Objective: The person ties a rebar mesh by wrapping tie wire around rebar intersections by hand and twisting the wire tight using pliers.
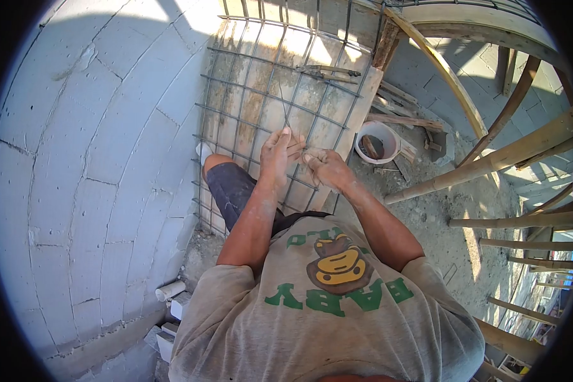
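Lower end of wire [284,109] hidden at left hand [276,151].

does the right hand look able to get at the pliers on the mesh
Probably yes: the pliers lie uncovered on the mesh, ahead of the right hand, and nothing visible blocks the way.

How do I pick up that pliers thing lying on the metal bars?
Probably best by its two long handles, coming from above on the right side. The pliers lie across the metal bars with the narrow end to the left and the handles spread toward the right, so the right hand could close around both.
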`<action>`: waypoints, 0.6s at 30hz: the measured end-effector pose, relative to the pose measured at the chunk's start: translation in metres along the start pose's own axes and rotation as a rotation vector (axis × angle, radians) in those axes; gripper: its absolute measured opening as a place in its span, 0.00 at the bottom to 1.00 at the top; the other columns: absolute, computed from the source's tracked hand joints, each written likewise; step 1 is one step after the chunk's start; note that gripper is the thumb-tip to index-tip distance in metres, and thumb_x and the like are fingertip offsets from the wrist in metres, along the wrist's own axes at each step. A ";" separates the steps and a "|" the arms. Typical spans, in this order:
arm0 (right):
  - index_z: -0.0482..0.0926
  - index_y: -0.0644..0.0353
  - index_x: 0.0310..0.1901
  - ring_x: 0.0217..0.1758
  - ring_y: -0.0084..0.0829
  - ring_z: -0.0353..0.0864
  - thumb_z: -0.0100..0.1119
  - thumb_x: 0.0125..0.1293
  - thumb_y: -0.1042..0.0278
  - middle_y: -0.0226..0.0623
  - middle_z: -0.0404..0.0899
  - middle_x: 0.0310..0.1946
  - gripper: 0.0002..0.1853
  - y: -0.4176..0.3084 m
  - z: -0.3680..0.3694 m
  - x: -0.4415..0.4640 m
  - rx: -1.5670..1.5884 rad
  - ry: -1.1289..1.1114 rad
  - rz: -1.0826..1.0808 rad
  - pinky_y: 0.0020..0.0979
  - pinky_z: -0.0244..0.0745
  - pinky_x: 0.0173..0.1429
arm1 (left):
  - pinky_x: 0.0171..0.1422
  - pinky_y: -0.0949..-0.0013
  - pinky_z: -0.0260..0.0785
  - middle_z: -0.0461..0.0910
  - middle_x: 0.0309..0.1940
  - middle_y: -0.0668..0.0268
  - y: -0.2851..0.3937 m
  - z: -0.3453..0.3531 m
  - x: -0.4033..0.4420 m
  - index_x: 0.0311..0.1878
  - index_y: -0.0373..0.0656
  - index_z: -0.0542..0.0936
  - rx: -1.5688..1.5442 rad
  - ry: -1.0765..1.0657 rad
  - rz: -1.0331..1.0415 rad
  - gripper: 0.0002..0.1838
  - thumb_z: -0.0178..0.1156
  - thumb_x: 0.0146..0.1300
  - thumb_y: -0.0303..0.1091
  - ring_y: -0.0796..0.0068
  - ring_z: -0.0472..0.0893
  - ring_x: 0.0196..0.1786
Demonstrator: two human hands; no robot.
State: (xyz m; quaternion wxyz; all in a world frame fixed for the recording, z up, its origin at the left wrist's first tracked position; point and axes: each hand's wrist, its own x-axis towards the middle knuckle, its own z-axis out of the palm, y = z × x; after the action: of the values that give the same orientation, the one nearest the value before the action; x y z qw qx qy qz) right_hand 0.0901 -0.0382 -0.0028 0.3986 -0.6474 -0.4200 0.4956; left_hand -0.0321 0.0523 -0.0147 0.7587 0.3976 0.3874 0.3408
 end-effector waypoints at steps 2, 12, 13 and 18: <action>0.78 0.64 0.40 0.18 0.21 0.71 0.46 0.69 0.67 0.30 0.73 0.19 0.12 0.008 0.001 0.003 -0.015 0.013 0.007 0.26 0.68 0.26 | 0.49 0.66 0.72 0.80 0.41 0.58 0.000 0.005 0.000 0.48 0.40 0.74 -0.093 -0.007 -0.038 0.19 0.54 0.66 0.47 0.65 0.80 0.47; 0.74 0.61 0.52 0.37 0.41 0.78 0.55 0.62 0.63 0.47 0.77 0.34 0.18 0.012 0.006 -0.011 -0.407 0.327 -0.352 0.38 0.72 0.41 | 0.47 0.67 0.73 0.77 0.38 0.65 -0.005 0.000 0.013 0.48 0.41 0.73 -0.138 0.087 0.040 0.14 0.52 0.68 0.41 0.72 0.78 0.40; 0.73 0.61 0.53 0.41 0.43 0.78 0.55 0.62 0.63 0.49 0.77 0.36 0.19 0.007 0.007 -0.017 -0.426 0.313 -0.361 0.39 0.72 0.44 | 0.46 0.66 0.74 0.76 0.38 0.65 -0.002 0.001 0.012 0.48 0.41 0.72 -0.181 0.103 0.030 0.14 0.51 0.69 0.41 0.73 0.77 0.40; 0.69 0.67 0.56 0.46 0.46 0.77 0.55 0.62 0.63 0.49 0.75 0.41 0.23 0.001 0.021 -0.037 -0.846 0.437 -0.437 0.41 0.74 0.48 | 0.44 0.60 0.75 0.74 0.43 0.62 0.001 0.010 0.010 0.49 0.40 0.68 -0.271 0.237 0.031 0.13 0.45 0.71 0.40 0.68 0.78 0.44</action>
State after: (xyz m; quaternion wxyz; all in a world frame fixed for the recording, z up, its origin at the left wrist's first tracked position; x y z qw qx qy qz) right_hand 0.0641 -0.0716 0.0033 0.2749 -0.7373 -0.6157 0.0411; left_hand -0.0188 0.0577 -0.0136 0.7490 0.2547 0.4187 0.4459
